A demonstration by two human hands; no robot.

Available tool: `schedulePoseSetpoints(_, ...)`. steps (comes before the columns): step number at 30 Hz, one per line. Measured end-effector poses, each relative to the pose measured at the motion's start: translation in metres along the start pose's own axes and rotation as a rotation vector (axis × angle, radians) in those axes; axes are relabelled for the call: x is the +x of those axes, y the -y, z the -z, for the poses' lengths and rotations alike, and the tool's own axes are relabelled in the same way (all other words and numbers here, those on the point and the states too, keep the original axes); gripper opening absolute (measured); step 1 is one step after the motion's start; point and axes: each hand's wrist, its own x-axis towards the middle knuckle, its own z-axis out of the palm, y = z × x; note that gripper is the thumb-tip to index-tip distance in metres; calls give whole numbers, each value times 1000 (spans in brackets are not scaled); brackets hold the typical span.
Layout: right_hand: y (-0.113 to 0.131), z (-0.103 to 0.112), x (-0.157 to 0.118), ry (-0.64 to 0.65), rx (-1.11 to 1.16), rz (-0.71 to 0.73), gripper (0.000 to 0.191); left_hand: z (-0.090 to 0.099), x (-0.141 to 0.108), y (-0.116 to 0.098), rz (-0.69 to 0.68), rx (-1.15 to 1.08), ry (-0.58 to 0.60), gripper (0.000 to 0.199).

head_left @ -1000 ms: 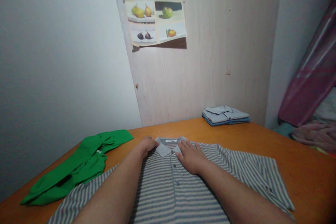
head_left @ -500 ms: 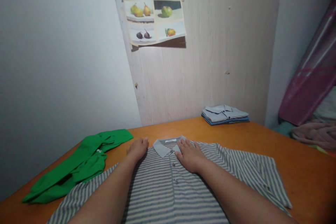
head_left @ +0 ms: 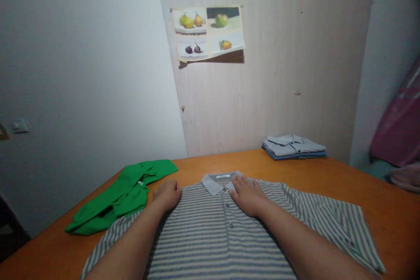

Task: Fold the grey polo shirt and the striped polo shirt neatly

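On the table [head_left: 229, 162], the striped shirt [head_left: 197, 232] runs lengthwise six to twelve o'clock, collar [head_left: 211, 185] at twelve. Your right hand [head_left: 248, 197], nearer the collar, rests flat, fingers extended; your left hand [head_left: 168, 194], at eleven, is curled, grasp undetermined.

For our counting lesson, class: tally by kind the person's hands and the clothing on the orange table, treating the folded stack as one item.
Hands: 2 (left hand, right hand)
Striped shirt: 1
Green garment: 1
Folded stack: 1
Total: 5
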Motion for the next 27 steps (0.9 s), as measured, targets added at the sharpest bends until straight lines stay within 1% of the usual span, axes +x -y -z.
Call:
schedulePoseSetpoints(2,1,1,0,5,-5,-3,73,0,-5,-4,37,15,-29,24)
schedulePoseSetpoints(4,1,2,-1,8,-7,-6,73,1,-10,-12,86,35,-67,24)
schedulePoseSetpoints(5,1,2,-1,10,-7,-7,73,2,-12,-19,98,42,-87,25)
schedulePoseSetpoints(7,1,2,-1,13,-6,-10,73,5,-16,-38,76,34,-117,29)
schedulePoseSetpoints(11,1,2,-2,15,-4,-8,74,6,-29,-87,-73,-56,-109,38)
schedulePoseSetpoints(13,1,2,-1,14,-8,-4,74,0,-37,-109,-195,-111,-94,44)
schedulePoseSetpoints(15,1,2,-1,14,-8,0,74,-9,-44,-124,-300,-129,-38,54)
schedulePoseSetpoints(16,1,3,-1,16,-4,0,74,-15,-47,-129,-333,-132,7,59)
schedulePoseSetpoints(18,1,4,-2,18,10,-5,74,-24,-50,-133,-355,-131,100,71)
schedulePoseSetpoints(20,1,4,-2,16,28,-8,73,-28,-52,-133,-355,-130,149,79)
schedulePoseSetpoints(23,-1,5,-1,-16,54,-19,73,-29,-51,-131,-345,-129,153,82)
schedulePoseSetpoints(25,-4,4,0,-60,60,-73,74,-28,-50,-130,-338,-128,151,81)
schedulePoseSetpoints(27,-8,3,2,-75,51,-130,75,-28,-50,-131,-334,-124,153,81)
